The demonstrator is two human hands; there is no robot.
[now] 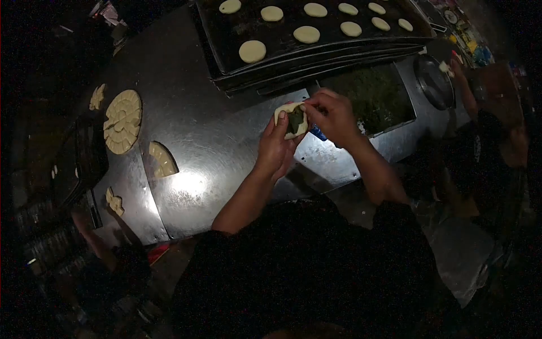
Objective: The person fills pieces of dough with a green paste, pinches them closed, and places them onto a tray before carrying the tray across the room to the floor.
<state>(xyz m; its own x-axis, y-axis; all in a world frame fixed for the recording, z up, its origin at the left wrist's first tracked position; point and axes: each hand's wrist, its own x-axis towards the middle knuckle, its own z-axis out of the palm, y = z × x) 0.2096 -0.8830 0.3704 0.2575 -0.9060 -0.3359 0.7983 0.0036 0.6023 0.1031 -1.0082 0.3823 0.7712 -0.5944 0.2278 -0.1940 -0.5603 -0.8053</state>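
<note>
A piece of pale dough point(281, 108) with a dark green filling point(294, 121) in its middle rests in my left hand point(275, 148), whose thumb lies along its near side. My right hand point(333, 116) pinches the dough's right edge between thumb and fingers. The dough is folded up at its rim, and the filling still shows. Just below my right hand, a small blue thing point(318, 133) is partly hidden. Beyond my hands, flattened dough rounds point(306, 34) lie spaced out on a dark baking tray point(237, 66).
A metal tray of dark green filling point(375, 99) lies to the right, with a dark round pan point(435, 82) past it. Left on the metal table point(197, 147) are a cut dough disc point(122, 121) and a dough wedge point(162, 160). Other people's arms point(466, 93) show at both sides.
</note>
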